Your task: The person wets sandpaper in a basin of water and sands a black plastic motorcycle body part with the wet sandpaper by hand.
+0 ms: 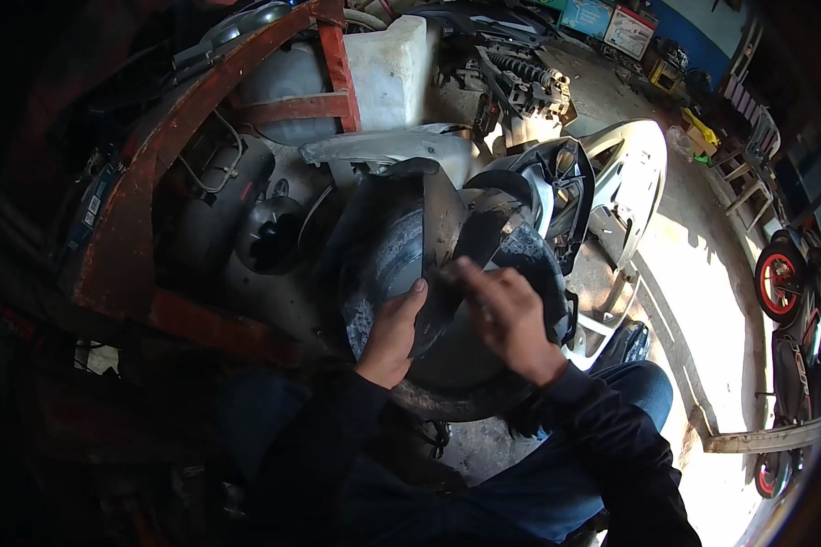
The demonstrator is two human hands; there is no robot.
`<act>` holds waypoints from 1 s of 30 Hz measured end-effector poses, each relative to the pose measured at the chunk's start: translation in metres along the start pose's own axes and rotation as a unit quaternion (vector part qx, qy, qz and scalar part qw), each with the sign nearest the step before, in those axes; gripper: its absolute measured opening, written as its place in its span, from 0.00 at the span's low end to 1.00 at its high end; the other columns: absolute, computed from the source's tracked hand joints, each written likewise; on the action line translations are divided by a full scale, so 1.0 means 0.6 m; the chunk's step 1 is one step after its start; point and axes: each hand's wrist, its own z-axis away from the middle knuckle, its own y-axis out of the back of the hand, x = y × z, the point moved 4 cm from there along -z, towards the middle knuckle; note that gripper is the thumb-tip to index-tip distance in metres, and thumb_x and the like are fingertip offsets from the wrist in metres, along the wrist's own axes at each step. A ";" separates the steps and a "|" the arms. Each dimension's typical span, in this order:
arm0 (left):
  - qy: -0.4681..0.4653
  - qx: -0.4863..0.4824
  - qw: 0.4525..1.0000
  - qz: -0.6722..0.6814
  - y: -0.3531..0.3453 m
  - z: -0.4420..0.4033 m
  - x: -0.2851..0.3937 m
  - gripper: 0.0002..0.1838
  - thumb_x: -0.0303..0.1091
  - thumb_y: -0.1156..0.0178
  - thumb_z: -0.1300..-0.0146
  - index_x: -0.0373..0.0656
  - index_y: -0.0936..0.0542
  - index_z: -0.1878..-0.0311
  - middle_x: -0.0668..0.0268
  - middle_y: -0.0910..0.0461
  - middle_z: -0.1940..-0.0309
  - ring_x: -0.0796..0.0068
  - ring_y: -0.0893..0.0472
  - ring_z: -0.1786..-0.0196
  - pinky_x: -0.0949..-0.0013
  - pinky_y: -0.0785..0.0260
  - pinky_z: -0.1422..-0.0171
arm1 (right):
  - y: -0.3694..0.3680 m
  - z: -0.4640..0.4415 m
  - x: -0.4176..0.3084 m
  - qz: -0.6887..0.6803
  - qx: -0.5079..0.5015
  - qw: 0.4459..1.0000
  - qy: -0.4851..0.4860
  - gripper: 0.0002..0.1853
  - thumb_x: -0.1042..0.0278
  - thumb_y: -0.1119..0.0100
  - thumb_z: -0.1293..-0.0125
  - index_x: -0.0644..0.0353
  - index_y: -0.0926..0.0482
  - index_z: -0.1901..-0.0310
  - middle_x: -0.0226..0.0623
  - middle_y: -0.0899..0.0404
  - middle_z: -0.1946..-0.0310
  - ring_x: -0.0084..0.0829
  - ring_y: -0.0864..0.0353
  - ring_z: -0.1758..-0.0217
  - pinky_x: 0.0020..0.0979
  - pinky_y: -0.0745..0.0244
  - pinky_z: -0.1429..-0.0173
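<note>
A dark, scuffed plastic panel [440,214], with a bend and brownish patches, lies tilted over a round black basin [360,314] in front of my knees. My left hand [394,339] is closed on the panel's near edge, thumb up along its side. Over the panel's right part is my right hand [515,321], fingers bent and blurred by motion. Something small and dark shows at its fingertips, too unclear to name. The basin's inside is partly hidden by the panel and my hands.
Pale and black motorcycle fairings [643,169] stand just beyond the basin on the right. A rusty red metal frame [123,232] rises at left, beside a dark tank [228,182]. A motorcycle wheel with a red rim [779,282] is at far right, near a wooden plank [762,440].
</note>
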 end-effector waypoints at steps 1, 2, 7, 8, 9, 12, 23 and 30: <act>0.000 0.000 1.000 -0.001 0.002 -0.002 -0.001 0.21 0.44 0.52 0.21 0.34 0.21 0.46 0.62 0.17 0.49 0.75 0.18 0.48 0.70 0.27 0.42 | -0.011 0.003 -0.024 0.010 -0.051 0.998 0.026 0.40 0.80 0.36 0.52 0.57 0.29 0.31 0.36 0.19 0.62 0.38 0.22 0.51 0.40 0.28 0.50; -0.016 -0.005 1.000 -0.007 0.007 -0.005 0.000 0.21 0.44 0.53 0.21 0.34 0.21 0.46 0.62 0.17 0.49 0.75 0.18 0.48 0.70 0.27 0.42 | -0.017 0.005 -0.037 -0.012 -0.072 0.997 0.021 0.40 0.79 0.36 0.52 0.57 0.29 0.31 0.37 0.19 0.57 0.39 0.24 0.48 0.42 0.30 0.45; -0.032 0.003 0.999 0.003 0.016 -0.002 0.017 0.20 0.46 0.49 0.23 0.38 0.20 0.46 0.64 0.17 0.50 0.75 0.17 0.49 0.69 0.24 0.45 | -0.016 0.005 -0.018 -0.051 -0.118 0.991 -0.025 0.39 0.81 0.40 0.52 0.56 0.29 0.32 0.39 0.26 0.38 0.42 0.31 0.33 0.47 0.36 0.33; -0.033 0.003 0.999 0.004 0.015 -0.002 0.018 0.20 0.46 0.49 0.23 0.38 0.20 0.46 0.64 0.17 0.50 0.75 0.17 0.49 0.69 0.24 0.45 | -0.017 0.004 -0.011 -0.026 -0.134 0.991 -0.001 0.38 0.81 0.40 0.52 0.55 0.28 0.33 0.38 0.29 0.35 0.43 0.34 0.30 0.47 0.39 0.30; -0.039 0.005 0.999 0.006 0.014 -0.002 0.018 0.20 0.46 0.49 0.23 0.38 0.21 0.46 0.64 0.18 0.49 0.74 0.17 0.49 0.68 0.24 0.45 | -0.017 0.003 -0.006 0.000 -0.149 0.989 0.023 0.37 0.82 0.41 0.52 0.55 0.27 0.34 0.37 0.32 0.31 0.43 0.37 0.26 0.47 0.42 0.27; -0.045 0.001 0.999 0.005 0.015 -0.003 0.015 0.20 0.46 0.48 0.23 0.39 0.21 0.44 0.63 0.18 0.48 0.74 0.17 0.48 0.67 0.24 0.44 | -0.030 0.007 0.003 0.049 -0.182 0.979 0.078 0.36 0.77 0.39 0.50 0.51 0.26 0.35 0.35 0.33 0.30 0.43 0.41 0.23 0.48 0.43 0.26; -0.038 0.009 0.999 0.010 0.019 -0.003 0.008 0.21 0.47 0.46 0.25 0.38 0.21 0.44 0.63 0.18 0.50 0.74 0.17 0.49 0.68 0.23 0.46 | -0.028 0.001 0.012 0.087 -0.111 0.990 0.030 0.30 0.72 0.40 0.45 0.52 0.24 0.36 0.41 0.24 0.42 0.43 0.26 0.37 0.43 0.34 0.30; -0.016 0.013 0.999 0.028 0.008 -0.001 0.012 0.20 0.46 0.45 0.25 0.38 0.21 0.44 0.64 0.17 0.52 0.75 0.16 0.53 0.70 0.23 0.49 | -0.036 0.007 -0.008 0.157 -0.078 0.983 0.056 0.24 0.73 0.43 0.43 0.57 0.21 0.42 0.42 0.22 0.42 0.44 0.26 0.35 0.46 0.34 0.29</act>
